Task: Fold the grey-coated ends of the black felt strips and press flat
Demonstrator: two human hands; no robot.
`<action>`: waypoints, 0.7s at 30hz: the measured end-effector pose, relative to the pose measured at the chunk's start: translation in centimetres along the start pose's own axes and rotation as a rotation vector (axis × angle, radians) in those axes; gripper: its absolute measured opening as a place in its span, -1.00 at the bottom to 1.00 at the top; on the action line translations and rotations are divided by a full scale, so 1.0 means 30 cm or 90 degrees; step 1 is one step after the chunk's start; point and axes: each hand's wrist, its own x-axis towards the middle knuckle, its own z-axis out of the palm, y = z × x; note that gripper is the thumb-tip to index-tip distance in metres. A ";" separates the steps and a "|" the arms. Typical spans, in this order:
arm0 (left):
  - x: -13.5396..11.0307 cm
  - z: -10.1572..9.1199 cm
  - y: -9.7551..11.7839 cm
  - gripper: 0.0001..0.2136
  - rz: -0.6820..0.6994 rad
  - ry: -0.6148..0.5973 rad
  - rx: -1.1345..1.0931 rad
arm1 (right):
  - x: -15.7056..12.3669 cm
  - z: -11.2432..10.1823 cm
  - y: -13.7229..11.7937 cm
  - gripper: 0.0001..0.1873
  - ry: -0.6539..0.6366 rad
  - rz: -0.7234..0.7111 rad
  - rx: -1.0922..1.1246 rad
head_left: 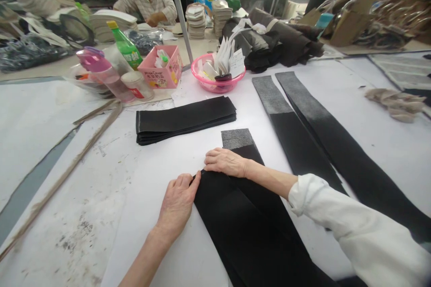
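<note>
A long black fabric strip (pixel 249 228) lies on the white table (pixel 161 166) in front of me, its far end grey. My left hand (pixel 178 202) rests at the strip's left edge with fingers curled on the corner. My right hand (pixel 225 161) lies across the strip just beyond, fingers bent and pressing the fabric down near the same corner. A folded stack of black strips (pixel 185 120) sits a little farther away, to the left.
Two more long black strips (pixel 323 139) run along the right. A pink bowl (pixel 218 81) of paper tags, a pink box (pixel 160 71), bottles (pixel 125 47) and a jar stand at the back. Two people sit beyond. A rag (pixel 395 103) lies far right.
</note>
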 end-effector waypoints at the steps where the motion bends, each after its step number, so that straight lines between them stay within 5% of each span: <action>1: 0.007 -0.003 0.001 -0.56 0.001 -0.003 0.003 | -0.001 0.002 -0.003 -0.80 0.000 0.005 0.002; 8: 0.043 -0.005 0.032 -0.69 0.004 0.033 -0.015 | -0.004 0.006 -0.018 -0.79 0.021 0.028 -0.001; 21: 0.046 0.013 0.012 -0.58 -0.026 0.007 -0.094 | -0.039 -0.033 0.037 -0.84 -0.016 0.025 0.005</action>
